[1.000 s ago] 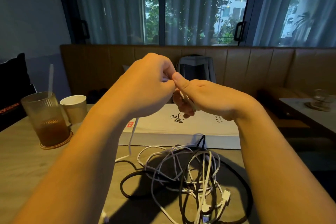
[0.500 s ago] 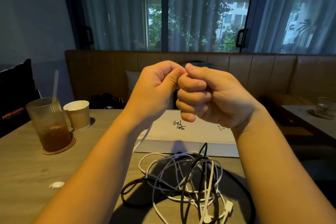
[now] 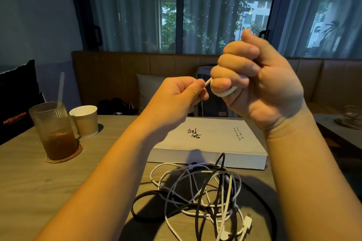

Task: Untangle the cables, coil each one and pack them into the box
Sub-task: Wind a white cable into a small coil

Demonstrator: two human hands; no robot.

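My right hand point(image 3: 260, 88) fisted round the coiled white cable point(image 3: 227, 93), seemingly light and springy, while my left hand point(image 3: 176, 100) pinched its free end.

Orange-red lettering "N9 ULTRA" sits on the black panel point(image 3: 17, 92) at far left, approx. legible, 1st chars blurred. On the flat white rectangular box point(image 3: 215, 155) on the tabletop point(image 3: 39, 182), the lid has big black brush-style characters w/ a tiny red seal mark. A thin line of small black chars sits further right. Both are too small or stylised to read.
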